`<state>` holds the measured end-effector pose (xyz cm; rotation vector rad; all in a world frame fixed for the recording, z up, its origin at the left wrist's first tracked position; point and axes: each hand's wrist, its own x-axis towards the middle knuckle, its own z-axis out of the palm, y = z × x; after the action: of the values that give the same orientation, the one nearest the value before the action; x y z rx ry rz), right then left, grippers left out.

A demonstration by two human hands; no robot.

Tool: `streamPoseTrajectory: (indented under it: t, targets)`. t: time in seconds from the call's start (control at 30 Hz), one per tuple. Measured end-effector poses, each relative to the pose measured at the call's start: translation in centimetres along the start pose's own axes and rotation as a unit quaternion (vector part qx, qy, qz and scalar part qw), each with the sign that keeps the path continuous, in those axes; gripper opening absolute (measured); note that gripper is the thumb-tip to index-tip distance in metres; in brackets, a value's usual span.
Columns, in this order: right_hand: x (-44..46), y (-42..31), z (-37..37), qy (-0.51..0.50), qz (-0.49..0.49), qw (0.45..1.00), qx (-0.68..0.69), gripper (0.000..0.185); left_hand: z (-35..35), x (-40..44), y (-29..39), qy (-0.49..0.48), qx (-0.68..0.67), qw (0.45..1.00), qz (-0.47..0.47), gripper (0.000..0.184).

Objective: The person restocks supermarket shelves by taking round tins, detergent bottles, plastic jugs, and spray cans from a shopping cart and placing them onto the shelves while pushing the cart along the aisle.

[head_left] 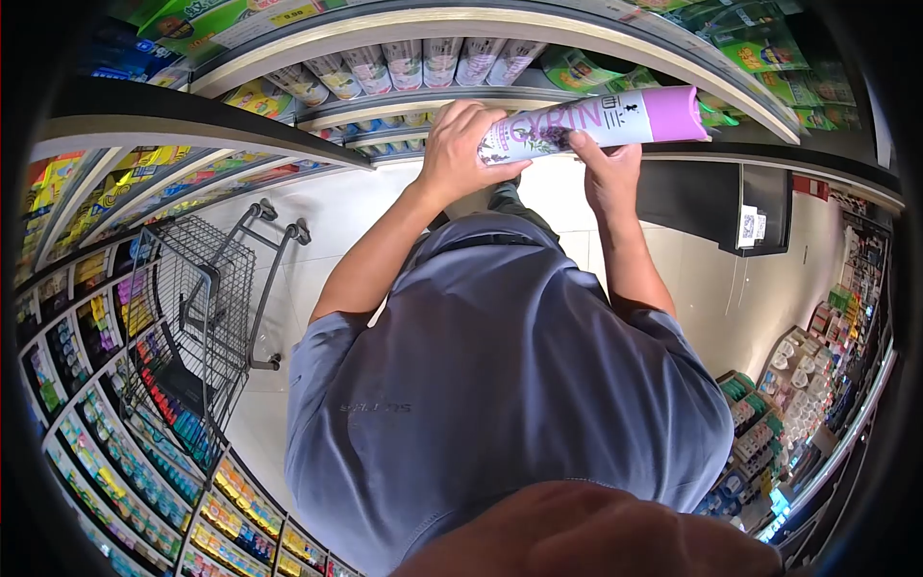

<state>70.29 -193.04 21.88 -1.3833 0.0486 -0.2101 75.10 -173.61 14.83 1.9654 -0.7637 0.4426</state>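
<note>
A pale lavender aerosol can [550, 131] with a purple cap [675, 113] lies sideways between my hands, its printed label with flowers facing up. My left hand [456, 152] is wrapped around the base end. Nearer the cap, my right hand [610, 171] grips the can, the thumb pressed on the label and the other fingers mostly hidden beneath. The can is held in front of a shelf, apart from the row of similar cans [404, 65] standing there.
A wire shopping cart [207, 274] stands on the floor to my left. Shelves of colourful packages [106, 423] curve around the left side. A black panel with a white label [752, 226] is at right, with stacked goods [798, 375] beyond it.
</note>
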Motion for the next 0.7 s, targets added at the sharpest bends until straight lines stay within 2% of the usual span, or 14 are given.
streamPoseTrajectory:
  t: [0.1,0.2,0.23,0.4,0.43,0.47,0.53,0.57,0.67,0.7]
  targets:
    - [-0.8,0.2,0.7,0.097,0.010,0.994,-0.038,0.027,1.6,-0.7,-0.4,0.054,0.050,0.997,0.026,0.054]
    - [-1.1,0.2,0.3,0.104,0.027,0.993,-0.055,0.027,2.8,-1.2,-0.8,0.052,0.059,0.997,0.020,0.059]
    - [-1.2,0.4,0.0,0.103,0.029,0.993,-0.058,0.027,2.9,-1.4,-1.0,0.012,0.053,0.998,0.003,0.066]
    - [-0.1,1.4,-3.7,0.092,-0.016,0.991,-0.094,0.038,0.9,-2.2,-1.1,-0.021,0.040,0.998,-0.039,0.069]
    - [0.5,1.2,-4.0,0.084,-0.020,0.993,-0.082,0.048,0.4,-3.0,-1.5,-0.025,0.053,0.997,-0.058,0.068]
    - [1.1,1.3,-4.4,0.078,-0.019,0.994,-0.080,0.048,-0.1,-3.8,-1.9,-0.029,0.066,0.994,-0.078,0.067]
    - [2.5,1.5,-5.3,0.034,-0.097,0.980,-0.171,0.055,-1.3,-6.3,-2.3,-0.022,0.079,0.992,-0.100,0.063]
    - [3.1,2.2,-5.6,0.022,-0.112,0.985,-0.128,0.062,-1.9,-7.8,-2.5,-0.019,0.088,0.986,-0.138,0.061]
    - [5.6,4.7,-7.3,-0.019,-0.138,0.979,-0.152,0.062,-3.5,-12.6,-2.3,-0.001,0.122,0.969,-0.215,0.056]
    - [6.1,5.1,-6.9,-0.021,-0.120,0.987,-0.106,0.063,-3.9,-14.0,-2.0,0.008,0.138,0.959,-0.248,0.054]
